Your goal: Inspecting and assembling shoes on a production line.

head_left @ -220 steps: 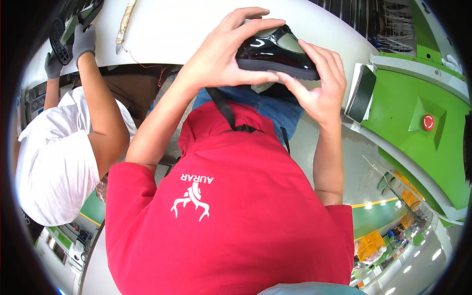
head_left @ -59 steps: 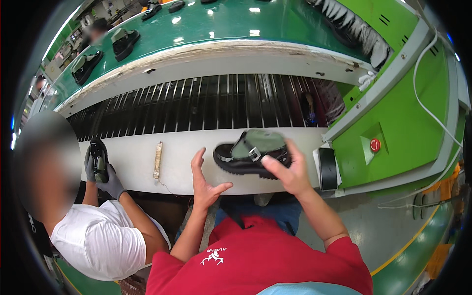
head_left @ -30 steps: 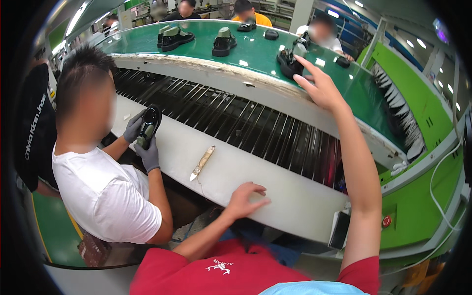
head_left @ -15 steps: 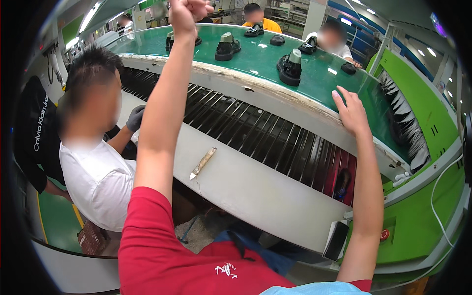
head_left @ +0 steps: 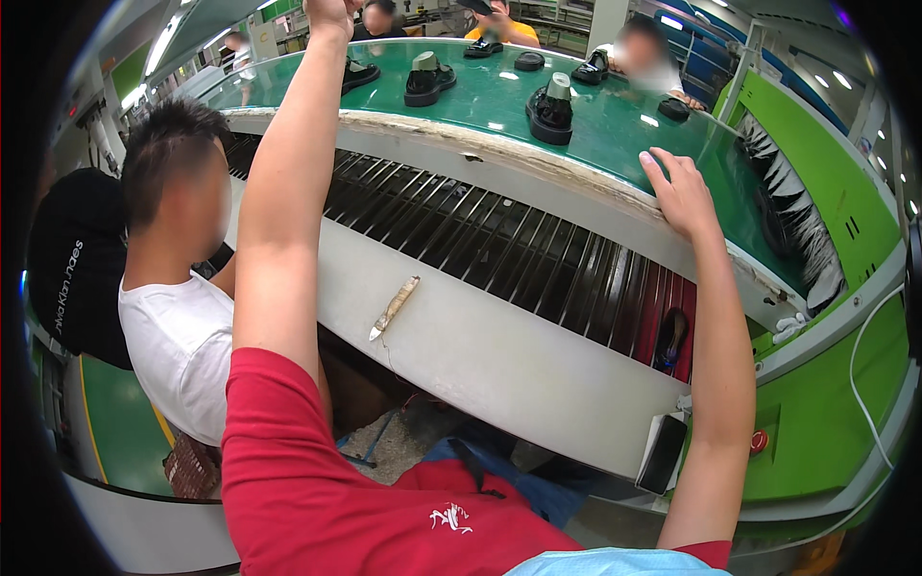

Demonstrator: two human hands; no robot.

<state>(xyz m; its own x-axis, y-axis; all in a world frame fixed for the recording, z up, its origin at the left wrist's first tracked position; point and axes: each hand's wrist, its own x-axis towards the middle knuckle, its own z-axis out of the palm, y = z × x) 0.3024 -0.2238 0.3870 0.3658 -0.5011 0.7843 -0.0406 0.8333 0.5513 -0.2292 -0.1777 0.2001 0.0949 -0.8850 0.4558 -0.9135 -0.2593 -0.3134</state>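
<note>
My left arm stretches up and forward over the green belt [head_left: 461, 120]. The top edge cuts off my left hand [head_left: 331, 17], so its fingers barely show and what they hold, if anything, is hidden. My right hand [head_left: 682, 192] is open, fingers spread, at the near edge of the belt, with nothing in it. Black shoes stand on the belt: one with a grey-green shoe last [head_left: 549, 110] is nearest, another with a last [head_left: 427, 79] is farther left, and a dark shoe [head_left: 357, 75] is beside my left forearm.
A knife with a wrapped handle [head_left: 395, 307] lies on the white ledge [head_left: 499, 355] before me. Dark metal rollers [head_left: 480, 254] run behind it. A seated person [head_left: 173, 317] is close on my left; others sit across the belt. A green machine [head_left: 826, 173] with bristles stands right.
My left hand has moved left and higher, partly leaving the picture. My right hand has shifted slightly up and stays open. The person at left has turned, their gloved hand now hidden behind my arm.
</note>
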